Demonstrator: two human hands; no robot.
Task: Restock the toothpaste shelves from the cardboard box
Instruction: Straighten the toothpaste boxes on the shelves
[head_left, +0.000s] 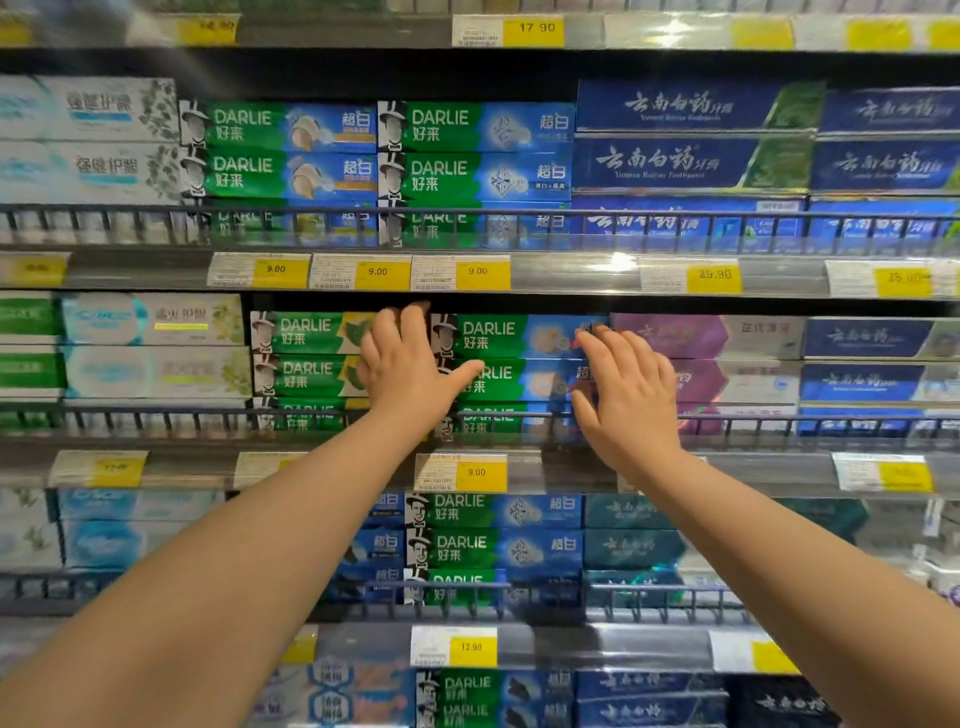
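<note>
Three-high Darlie boxes (498, 335) | left hand (410, 364), right hand (626, 397) perhaps touching — rail (727, 417) fronting

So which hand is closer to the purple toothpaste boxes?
Right. The right hand is at the right end of the Darlie stack, just beside the purple boxes; the left hand is at the stack's left end, farther off.

A shop: stocked toothpaste shelves (519, 228) with yellow price tags (478, 274).
</note>
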